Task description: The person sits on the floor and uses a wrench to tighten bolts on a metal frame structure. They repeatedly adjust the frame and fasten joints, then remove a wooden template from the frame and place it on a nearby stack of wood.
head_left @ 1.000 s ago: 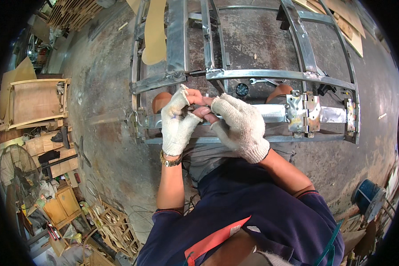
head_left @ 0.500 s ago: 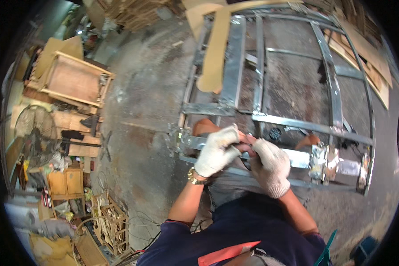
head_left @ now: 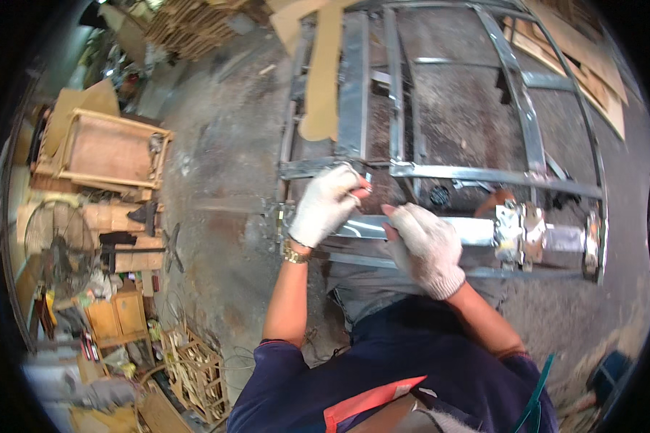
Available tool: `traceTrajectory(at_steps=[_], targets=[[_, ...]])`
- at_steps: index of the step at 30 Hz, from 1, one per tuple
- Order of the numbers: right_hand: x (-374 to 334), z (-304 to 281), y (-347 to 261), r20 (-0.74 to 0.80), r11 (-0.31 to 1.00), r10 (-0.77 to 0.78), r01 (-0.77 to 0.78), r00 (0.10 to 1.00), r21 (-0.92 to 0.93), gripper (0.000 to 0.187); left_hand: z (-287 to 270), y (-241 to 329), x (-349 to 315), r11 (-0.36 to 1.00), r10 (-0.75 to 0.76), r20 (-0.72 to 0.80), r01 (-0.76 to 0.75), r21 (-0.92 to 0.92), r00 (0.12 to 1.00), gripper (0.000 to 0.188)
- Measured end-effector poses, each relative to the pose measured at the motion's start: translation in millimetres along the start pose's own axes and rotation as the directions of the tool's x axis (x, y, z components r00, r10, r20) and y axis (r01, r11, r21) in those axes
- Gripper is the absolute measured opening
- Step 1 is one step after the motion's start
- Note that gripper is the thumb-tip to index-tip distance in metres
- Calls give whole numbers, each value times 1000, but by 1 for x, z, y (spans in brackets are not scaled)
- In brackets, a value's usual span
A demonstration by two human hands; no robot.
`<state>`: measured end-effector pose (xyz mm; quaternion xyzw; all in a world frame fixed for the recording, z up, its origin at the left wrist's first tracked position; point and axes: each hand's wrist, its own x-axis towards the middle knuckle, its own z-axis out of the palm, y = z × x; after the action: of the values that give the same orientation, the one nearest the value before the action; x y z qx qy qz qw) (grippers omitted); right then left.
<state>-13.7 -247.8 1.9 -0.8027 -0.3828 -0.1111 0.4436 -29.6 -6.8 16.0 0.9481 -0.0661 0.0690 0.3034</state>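
Observation:
My left hand (head_left: pixel 326 205), in a white knit glove with bare fingertips, is closed in a pinch. A small shiny metal piece (head_left: pixel 368 178) stands up from those fingertips; its exact kind is too small to tell. To the right, my right hand (head_left: pixel 427 247), gloved the same way, has its fingers curled in, and whatever they hold is hidden. Both hands are over the near end of a welded metal frame (head_left: pixel 477 172). Beneath them runs a wide, shiny metal bar (head_left: pixel 473 231), with bracket-like metal plates (head_left: pixel 509 229) near its right end.
A long tan board (head_left: pixel 323 86) lies over the frame's far left part. Wooden sheets (head_left: pixel 567 68) lean beyond its right side. At left stand a fan (head_left: pixel 59 234), a wooden tray-like frame (head_left: pixel 115 148), a small cabinet (head_left: pixel 115 315) and a crate of wood scraps (head_left: pixel 195 372).
My hands were together at the fingertips and have moved apart. The left went left and up, bringing the small metal piece into sight. The whole view has shifted slightly.

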Motion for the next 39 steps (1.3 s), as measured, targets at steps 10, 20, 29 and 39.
traceTrajectory(at_steps=[10,20,29,39], targets=[[-5,3,4,2,1000,-31,31,1000,-4,35,5,12,15,991,30,35,-35,129,999,16],[-6,5,4,11,999,-38,38,999,-4,34,14,18,14,973,102,-27,-94,213,994,14],[-5,0,4,14,998,-62,62,998,29,32,18,16,11,959,167,-75,-144,246,983,15],[-6,-10,2,77,989,-76,66,994,129,25,25,12,17,965,125,-173,-80,249,977,14]])
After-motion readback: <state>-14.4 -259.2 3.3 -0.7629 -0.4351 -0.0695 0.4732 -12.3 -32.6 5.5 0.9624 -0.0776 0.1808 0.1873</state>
